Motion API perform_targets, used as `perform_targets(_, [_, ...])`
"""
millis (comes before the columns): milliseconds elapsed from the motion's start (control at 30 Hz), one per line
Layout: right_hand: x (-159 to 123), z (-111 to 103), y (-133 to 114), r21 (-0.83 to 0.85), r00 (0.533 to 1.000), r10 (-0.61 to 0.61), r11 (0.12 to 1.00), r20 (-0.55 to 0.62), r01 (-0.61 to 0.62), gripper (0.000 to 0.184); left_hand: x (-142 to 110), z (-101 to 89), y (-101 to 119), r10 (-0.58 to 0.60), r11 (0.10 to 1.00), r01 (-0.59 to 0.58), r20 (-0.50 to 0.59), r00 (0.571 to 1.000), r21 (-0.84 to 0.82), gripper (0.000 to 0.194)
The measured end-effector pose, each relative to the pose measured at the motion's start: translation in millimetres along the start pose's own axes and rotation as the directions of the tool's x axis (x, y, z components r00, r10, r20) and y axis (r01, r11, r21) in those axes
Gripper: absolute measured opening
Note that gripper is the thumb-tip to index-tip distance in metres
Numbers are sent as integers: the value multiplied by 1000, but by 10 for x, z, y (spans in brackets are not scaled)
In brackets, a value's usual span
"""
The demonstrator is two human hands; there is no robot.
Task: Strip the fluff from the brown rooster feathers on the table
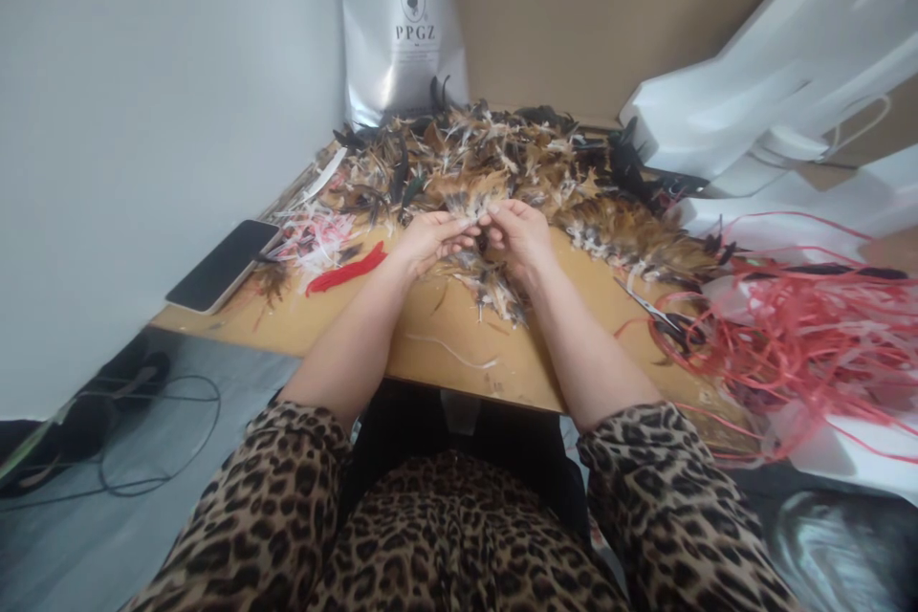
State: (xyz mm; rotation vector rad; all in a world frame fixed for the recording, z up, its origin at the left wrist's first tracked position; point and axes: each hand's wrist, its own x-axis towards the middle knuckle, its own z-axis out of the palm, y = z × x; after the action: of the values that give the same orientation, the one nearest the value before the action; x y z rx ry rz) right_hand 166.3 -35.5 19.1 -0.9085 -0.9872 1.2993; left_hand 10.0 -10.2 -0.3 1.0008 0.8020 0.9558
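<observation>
Over the middle of the wooden table, my left hand (443, 241) and my right hand (514, 228) come close together. Between them they pinch a bunch of brown feathers (473, 189), its pale fluffy ends at my fingertips and its tips fanned away from me. A large heap of brown and black feathers (430, 148) spreads just beyond. Below my hands lies a smaller clump of feathers (498, 292). A bundle of red ties (345, 270) rests left of my left wrist.
A phone (222, 265) lies at the table's left. To the right are scissors (658, 314), a row of brown feathers (638, 234) and tangled red plastic strands (796, 335). A silver bag (408, 57) stands at the back. A wall (164, 96) bounds the left side.
</observation>
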Motion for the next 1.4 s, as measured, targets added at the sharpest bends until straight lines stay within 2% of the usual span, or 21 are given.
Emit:
perform_targets(333, [16, 26, 70, -43, 1000, 9, 999, -9, -10, 28, -23, 24, 16, 6, 1000, -6, -3, 1000, 11, 11])
perform_targets(667, [13, 35, 101, -200, 988, -121, 975, -92, 101, 24, 13, 42, -21, 83, 991, -83, -2, 997, 102, 15])
perform_targets(967, [13, 40, 118, -201, 989, -138, 971, -45, 126, 25, 24, 37, -31, 147, 978, -146, 2, 989, 147, 13])
perform_targets(1100, [23, 31, 137, -265, 985, -155, 955, -72, 131, 24, -5, 69, -2, 168, 967, -168, 14, 986, 192, 13])
perform_targets(1267, [32, 48, 161, -236, 987, -133, 966, -95, 108, 25, -45, 120, 29, 186, 957, -182, 4, 983, 224, 12])
perform_targets(1400, [21, 6, 87, -254, 996, -75, 965, -39, 63, 26, -14, 71, 21, 206, 951, -200, 0, 979, 234, 14])
